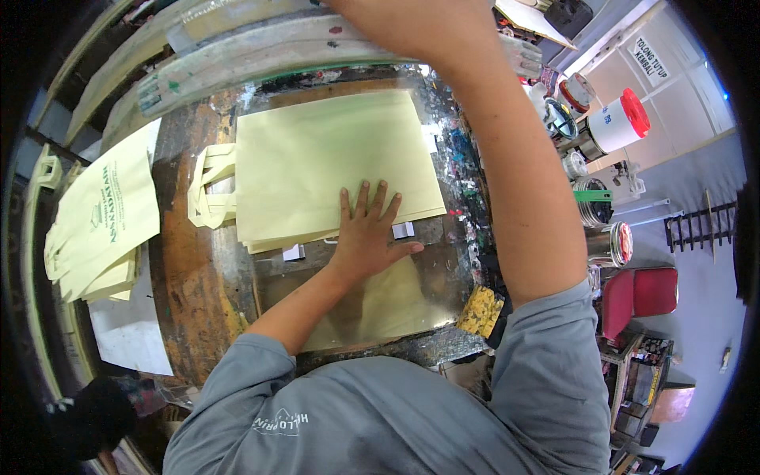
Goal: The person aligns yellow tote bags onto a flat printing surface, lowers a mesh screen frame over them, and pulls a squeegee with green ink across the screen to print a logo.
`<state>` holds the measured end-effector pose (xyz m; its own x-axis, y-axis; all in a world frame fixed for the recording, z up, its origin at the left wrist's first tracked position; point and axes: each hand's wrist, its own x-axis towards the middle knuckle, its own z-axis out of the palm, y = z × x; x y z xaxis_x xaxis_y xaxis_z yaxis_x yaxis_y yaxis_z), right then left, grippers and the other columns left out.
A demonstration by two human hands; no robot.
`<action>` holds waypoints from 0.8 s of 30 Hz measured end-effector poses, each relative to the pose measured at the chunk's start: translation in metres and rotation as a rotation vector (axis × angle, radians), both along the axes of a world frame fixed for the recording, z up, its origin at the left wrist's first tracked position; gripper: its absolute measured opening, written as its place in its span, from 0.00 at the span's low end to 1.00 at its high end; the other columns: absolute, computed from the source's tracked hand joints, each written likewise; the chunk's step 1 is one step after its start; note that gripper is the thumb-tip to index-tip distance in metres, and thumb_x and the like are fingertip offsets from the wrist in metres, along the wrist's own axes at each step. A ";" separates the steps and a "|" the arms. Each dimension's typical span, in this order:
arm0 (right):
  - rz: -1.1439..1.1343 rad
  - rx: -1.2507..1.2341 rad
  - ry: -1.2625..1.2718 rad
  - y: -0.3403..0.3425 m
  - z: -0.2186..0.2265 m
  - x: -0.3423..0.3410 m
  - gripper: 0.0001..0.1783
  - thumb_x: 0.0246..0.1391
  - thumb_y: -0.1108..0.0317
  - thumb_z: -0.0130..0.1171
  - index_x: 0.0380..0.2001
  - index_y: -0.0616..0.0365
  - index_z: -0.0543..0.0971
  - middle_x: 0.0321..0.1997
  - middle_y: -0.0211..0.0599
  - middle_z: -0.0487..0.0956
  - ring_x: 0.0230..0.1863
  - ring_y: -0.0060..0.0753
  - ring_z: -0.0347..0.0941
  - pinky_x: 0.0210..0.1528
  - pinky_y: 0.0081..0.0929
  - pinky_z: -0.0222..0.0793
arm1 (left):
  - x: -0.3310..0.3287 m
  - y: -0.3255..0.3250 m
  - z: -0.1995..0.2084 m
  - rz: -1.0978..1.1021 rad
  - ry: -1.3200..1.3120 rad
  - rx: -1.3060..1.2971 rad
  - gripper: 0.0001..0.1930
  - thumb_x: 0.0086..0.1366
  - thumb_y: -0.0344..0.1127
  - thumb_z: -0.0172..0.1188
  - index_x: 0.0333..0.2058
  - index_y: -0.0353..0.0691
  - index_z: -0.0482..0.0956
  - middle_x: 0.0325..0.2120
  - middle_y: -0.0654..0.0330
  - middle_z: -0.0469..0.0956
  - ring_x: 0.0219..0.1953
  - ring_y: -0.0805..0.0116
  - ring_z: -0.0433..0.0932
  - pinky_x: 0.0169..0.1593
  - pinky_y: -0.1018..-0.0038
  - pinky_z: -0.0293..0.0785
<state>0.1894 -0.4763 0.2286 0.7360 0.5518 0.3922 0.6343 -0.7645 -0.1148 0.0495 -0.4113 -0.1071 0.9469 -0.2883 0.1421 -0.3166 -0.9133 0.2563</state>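
My left hand (pixel 366 241) lies flat with fingers spread on the near edge of a stack of plain pale-yellow fabric bags (pixel 328 154). The bags' handles (pixel 207 188) stick out to the left. They rest on a stained work board (pixel 348 317) with small white tabs near the stack's edge. High at the far edge, my right hand (pixel 392 24) reaches up by a long, paint-smeared frame bar (pixel 277 47). Its fingers are cut off by the picture's edge, so any grip is hidden.
Printed yellow bags (pixel 111 210) are piled on the left over a white sheet (pixel 131 332). A yellow sponge-like block (pixel 480 311) sits at the board's near right corner. Paint tins and tubs (pixel 617 125) line the right, with a red chair (pixel 653 291) beyond. Slatted racks stand far left.
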 end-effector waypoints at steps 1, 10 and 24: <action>-0.019 -0.038 0.024 0.005 0.003 0.001 0.48 0.70 0.22 0.35 0.32 0.58 0.84 0.27 0.36 0.81 0.33 0.32 0.78 0.40 0.37 0.76 | -0.003 -0.001 -0.002 0.003 -0.005 -0.008 0.58 0.62 0.85 0.47 0.76 0.43 0.62 0.79 0.43 0.51 0.80 0.34 0.45 0.77 0.30 0.31; 0.015 0.035 0.092 0.018 -0.008 -0.005 0.46 0.70 0.22 0.33 0.38 0.48 0.87 0.23 0.16 0.82 0.31 0.15 0.75 0.30 0.23 0.70 | -0.027 -0.003 -0.007 0.002 -0.089 -0.095 0.59 0.60 0.86 0.47 0.74 0.41 0.65 0.77 0.42 0.54 0.80 0.34 0.47 0.75 0.25 0.27; -0.049 0.182 -0.226 0.002 -0.033 -0.016 0.44 0.65 0.25 0.49 0.31 0.61 0.85 0.28 0.48 0.84 0.33 0.45 0.81 0.43 0.49 0.71 | -0.072 0.086 0.057 0.263 -0.149 0.012 0.54 0.66 0.81 0.47 0.75 0.41 0.64 0.76 0.41 0.58 0.80 0.38 0.49 0.78 0.34 0.31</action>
<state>0.1733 -0.4741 0.1954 0.6426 0.4229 0.6390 0.6221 -0.7747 -0.1130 -0.0222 -0.3255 -0.0499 0.9584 -0.0382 0.2830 -0.1019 -0.9716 0.2137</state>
